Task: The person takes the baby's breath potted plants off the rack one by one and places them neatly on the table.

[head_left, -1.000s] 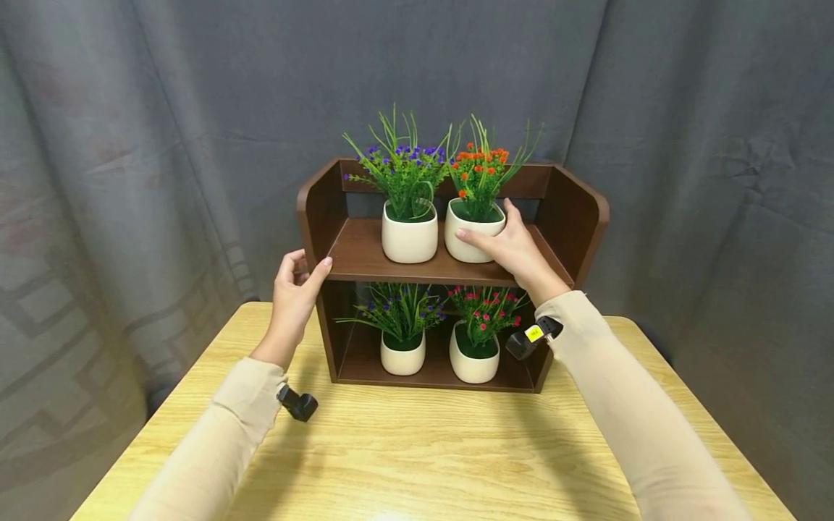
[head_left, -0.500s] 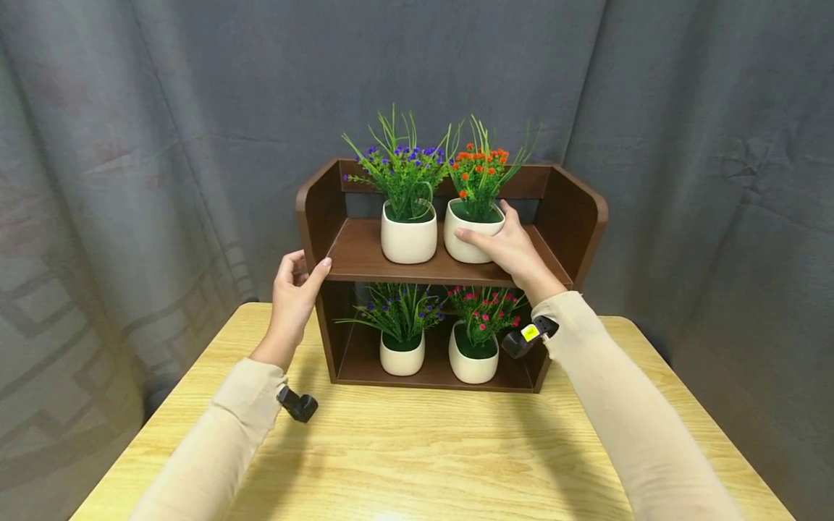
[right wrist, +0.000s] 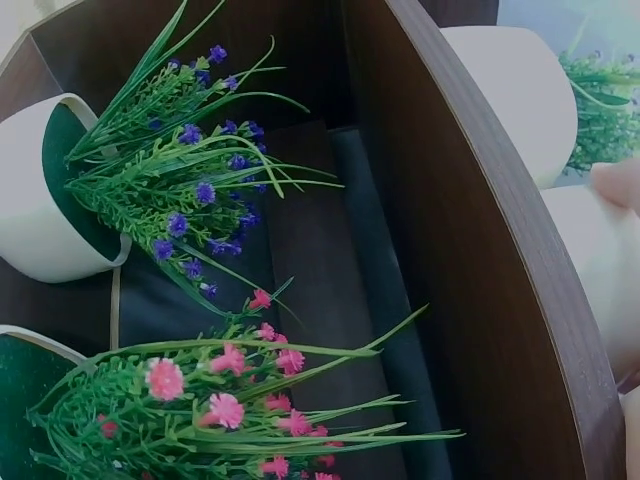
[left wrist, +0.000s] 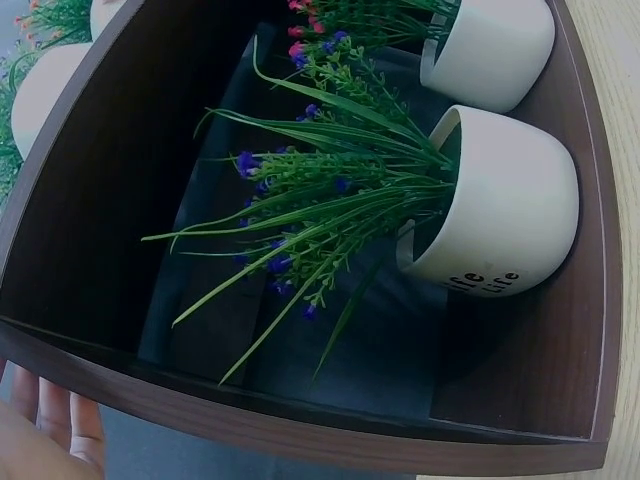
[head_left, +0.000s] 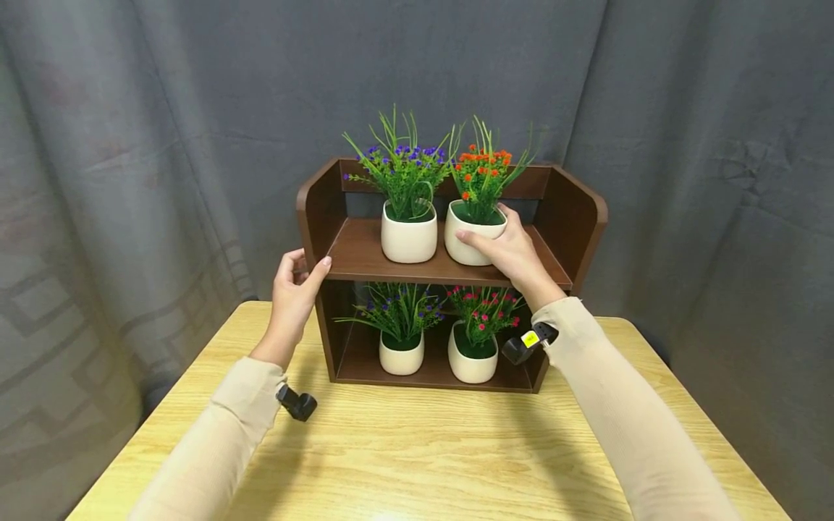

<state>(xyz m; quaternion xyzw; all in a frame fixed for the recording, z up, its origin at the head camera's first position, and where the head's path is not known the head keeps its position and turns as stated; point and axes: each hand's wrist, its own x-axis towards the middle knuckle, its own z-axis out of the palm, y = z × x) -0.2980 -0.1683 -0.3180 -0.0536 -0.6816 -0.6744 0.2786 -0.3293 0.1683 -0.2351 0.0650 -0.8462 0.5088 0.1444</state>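
My right hand [head_left: 515, 250] grips a white flowerpot [head_left: 464, 253] with orange artificial flowers on the upper board of a brown two-tier shelf [head_left: 358, 250]. Its thumb lies across the pot's front and the fingers go round its right side. At the shelf's left side, my left hand [head_left: 292, 300] holds the side panel, with the thumb at the front edge and the fingers outside, partly hidden. Just left of the gripped pot stands another white pot [head_left: 409, 242] with purple flowers. In the left wrist view, fingers [left wrist: 85, 435] show beyond the panel.
On the lower board stand a white pot [head_left: 402, 360] with purple flowers and a white pot [head_left: 470, 367] with pink flowers. The shelf stands on a light wooden table [head_left: 417, 449]. Grey curtains [head_left: 260, 87] hang behind and at both sides.
The pot with orange flowers has shifted slightly toward me and to the right, my right hand moving with it. My left hand stays at the shelf's side panel.
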